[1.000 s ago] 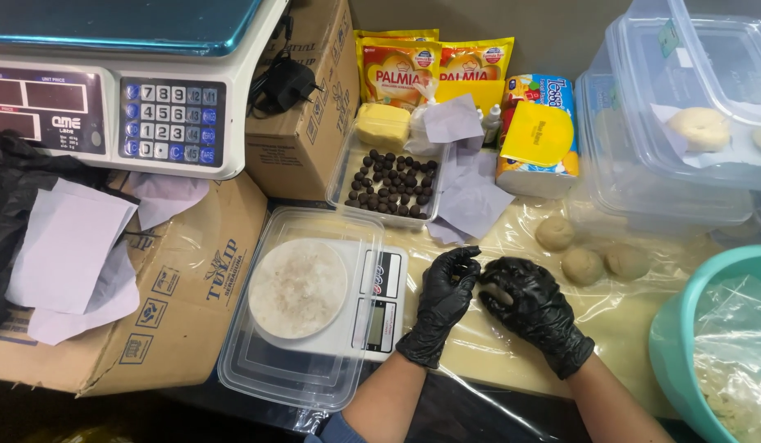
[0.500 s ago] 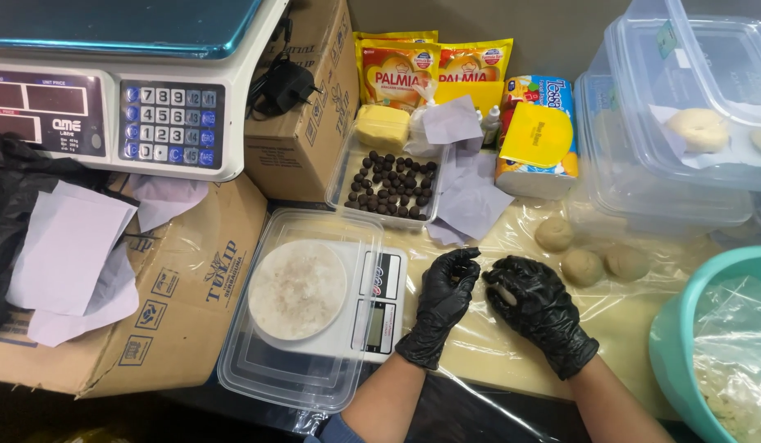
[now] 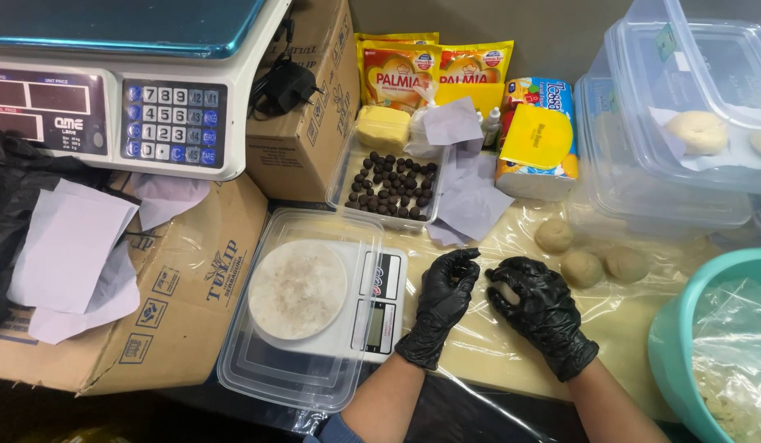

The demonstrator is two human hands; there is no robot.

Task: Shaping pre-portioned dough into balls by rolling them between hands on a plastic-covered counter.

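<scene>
Both my hands wear black gloves over a plastic-covered table (image 3: 479, 344). My right hand (image 3: 540, 316) is curled around a small piece of pale dough (image 3: 507, 294) that shows between its fingers. My left hand (image 3: 439, 305) is beside it, fingers bent, fingertips close to the dough. Three dough balls (image 3: 581, 267) lie on the plastic just beyond my right hand. A small white kitchen scale (image 3: 372, 308) with a floury round platform stands left of my left hand, on a clear lid.
A clear tray of dark round balls (image 3: 388, 187) sits behind the scale, with a yellow block, yellow packets and paper squares (image 3: 470, 205). A large price scale (image 3: 126, 98) rests on cardboard boxes at left. Clear containers (image 3: 684, 123) stand at right; a teal bowl (image 3: 671, 344) at the right edge.
My hands have stayed in the same spot; the fingers shifted slightly around the dough piece.
</scene>
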